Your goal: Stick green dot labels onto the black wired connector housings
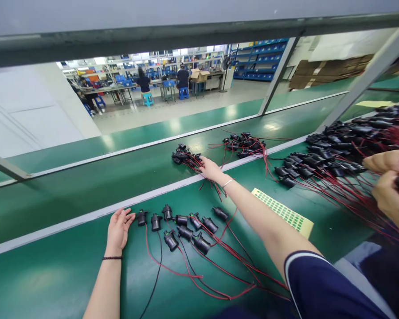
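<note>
On the green bench, my left hand is open, fingers stretched beside the leftmost small black pump-like part. Several similar parts, such as one lying at an angle, are spread to its right with red and black wires trailing toward me. Some carry green dots. My right hand reaches farther away, past a white strip. Its fingers close at the edge of a bunch of black pump-like parts, and red wires hang below them. The fingertips are partly hidden among parts and wires.
A second bunch of wired parts lies beyond, and a large pile stands right. A sheet of green dot stickers lies under my right forearm. A co-worker's hands hold a black part at right. Posts frame the bench.
</note>
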Available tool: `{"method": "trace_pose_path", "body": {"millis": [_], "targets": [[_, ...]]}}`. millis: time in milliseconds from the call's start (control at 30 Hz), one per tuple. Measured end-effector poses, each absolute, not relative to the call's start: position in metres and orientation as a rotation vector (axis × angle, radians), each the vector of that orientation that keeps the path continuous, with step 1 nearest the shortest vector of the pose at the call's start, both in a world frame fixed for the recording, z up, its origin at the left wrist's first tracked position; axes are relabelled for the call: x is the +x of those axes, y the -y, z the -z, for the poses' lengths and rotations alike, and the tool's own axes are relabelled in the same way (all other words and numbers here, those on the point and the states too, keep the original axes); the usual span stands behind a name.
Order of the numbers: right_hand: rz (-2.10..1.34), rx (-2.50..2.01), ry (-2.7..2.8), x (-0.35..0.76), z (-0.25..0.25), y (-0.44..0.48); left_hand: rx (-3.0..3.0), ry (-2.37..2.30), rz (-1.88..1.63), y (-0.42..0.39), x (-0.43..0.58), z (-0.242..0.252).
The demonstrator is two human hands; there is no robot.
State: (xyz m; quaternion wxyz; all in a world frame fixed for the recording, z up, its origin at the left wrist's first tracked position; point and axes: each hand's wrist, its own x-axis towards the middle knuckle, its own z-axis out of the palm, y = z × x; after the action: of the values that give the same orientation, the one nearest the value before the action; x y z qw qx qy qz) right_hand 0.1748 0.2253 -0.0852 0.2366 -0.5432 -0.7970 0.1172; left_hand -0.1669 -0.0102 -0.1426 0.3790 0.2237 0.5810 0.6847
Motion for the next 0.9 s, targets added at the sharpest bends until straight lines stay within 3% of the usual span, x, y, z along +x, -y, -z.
{"method": "trace_pose_path", "body": {"millis": [367,633,900], "targets": [[-0.539,-1.716,2.022,0.120,0.057,-0.240,0.640,-1.484,-1.690,0.006,-0.176,0.151],[-0.818,-1.495,1.772,0.093,0.015,-0.227,0.853,-1.798,-1.804,0.001,-0.158,0.127],[-1.096,-0.969,1.746,0.058,-0.020,-0.155,0.729,-1.039,-1.434,-0.018,-0.071,0.052]]}}
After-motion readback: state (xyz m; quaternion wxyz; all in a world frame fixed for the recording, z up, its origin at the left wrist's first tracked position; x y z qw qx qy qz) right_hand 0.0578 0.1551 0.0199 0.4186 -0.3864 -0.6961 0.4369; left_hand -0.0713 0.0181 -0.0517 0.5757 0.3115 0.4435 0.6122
